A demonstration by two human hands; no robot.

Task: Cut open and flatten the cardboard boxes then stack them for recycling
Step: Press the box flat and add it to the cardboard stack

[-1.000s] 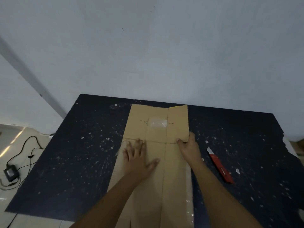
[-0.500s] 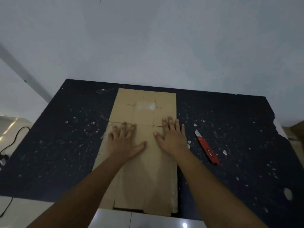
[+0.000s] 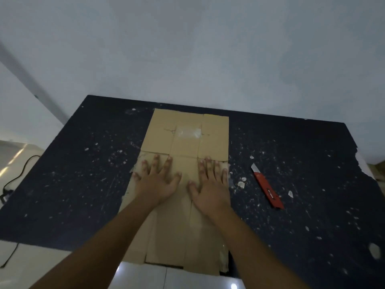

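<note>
Flattened cardboard box (image 3: 183, 184) lying lengthwise on a dark speckled mat (image 3: 83, 174), far flaps spread toward the wall (image 3: 187, 49), near end overhanging the mat's front edge onto pale floor tiles (image 3: 145, 278); patch of clear tape (image 3: 188, 132) on the far middle panel. Left hand (image 3: 156, 182) and right hand (image 3: 210, 186) both pressed flat on the cardboard side by side — fingers straight and splayed, gripping nothing, fingertips just short of the crease below the far flaps. Red utility knife (image 3: 267, 187) on the mat to the right, apart from the box, blade end pointing away; black cable (image 3: 18, 176) on the floor at far left.
</note>
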